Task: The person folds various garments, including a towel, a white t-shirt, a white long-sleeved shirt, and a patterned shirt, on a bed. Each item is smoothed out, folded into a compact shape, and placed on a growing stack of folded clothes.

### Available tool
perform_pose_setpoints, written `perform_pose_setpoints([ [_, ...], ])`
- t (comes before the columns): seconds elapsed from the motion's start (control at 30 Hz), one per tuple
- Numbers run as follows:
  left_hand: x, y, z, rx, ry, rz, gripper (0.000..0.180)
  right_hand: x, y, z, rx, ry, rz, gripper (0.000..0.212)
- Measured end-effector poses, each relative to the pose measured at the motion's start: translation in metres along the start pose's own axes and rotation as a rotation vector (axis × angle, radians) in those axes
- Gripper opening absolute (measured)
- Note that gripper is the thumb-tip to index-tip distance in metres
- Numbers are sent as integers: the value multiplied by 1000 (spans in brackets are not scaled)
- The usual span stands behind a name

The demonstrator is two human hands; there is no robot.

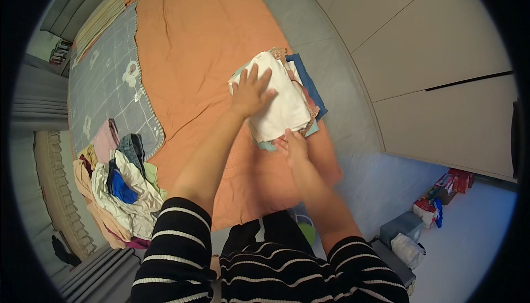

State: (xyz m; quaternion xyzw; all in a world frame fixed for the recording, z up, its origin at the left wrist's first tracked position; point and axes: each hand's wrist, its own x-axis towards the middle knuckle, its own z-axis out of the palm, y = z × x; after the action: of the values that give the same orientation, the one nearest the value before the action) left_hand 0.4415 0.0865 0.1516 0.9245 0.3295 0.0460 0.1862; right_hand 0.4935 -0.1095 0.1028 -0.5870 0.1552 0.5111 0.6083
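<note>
White cloth lies on a garment stack on the bed, at twelve o'clock. The spread left hand rests flat on it, likely steadying it; the right hand pinches its six-o'clock edge, probably keeping it aligned.

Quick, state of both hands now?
Left hand: open, spread on the folded white cloth.
Right hand: at that cloth's near edge; whether gripping, cannot tell.
</note>
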Motion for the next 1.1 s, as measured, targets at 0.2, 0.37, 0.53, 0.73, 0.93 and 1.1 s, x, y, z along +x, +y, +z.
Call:
perform_pose_setpoints([
  [0.2, 10, 25, 40, 33, 31, -7, 78, -14, -15, -10, -136, 29, 54, 25],
  [0.37, 23, 22, 48, 71, 46, -22, 76, -31, -35, 22, -726, 139, -957, 39],
  [0.53, 25, 15, 42, 86, -6, 26, 66, 12, -48, 32, -1606, 238, -1122, 71],
  [0.73, 2, -8, 27, 15, 156, 6, 57, 21, -41, 23, -1707, 217, -1194, 75],
  [0.93, -140, -32, 28, -128, 287, -173, 66, -49, -30, 28, -1840, 335, -1141, 72],
  [1.1, -324, -70, 10, -169, -1, -269, 71, -108, 51, 21, -1775, 125, -1088, 74],
])
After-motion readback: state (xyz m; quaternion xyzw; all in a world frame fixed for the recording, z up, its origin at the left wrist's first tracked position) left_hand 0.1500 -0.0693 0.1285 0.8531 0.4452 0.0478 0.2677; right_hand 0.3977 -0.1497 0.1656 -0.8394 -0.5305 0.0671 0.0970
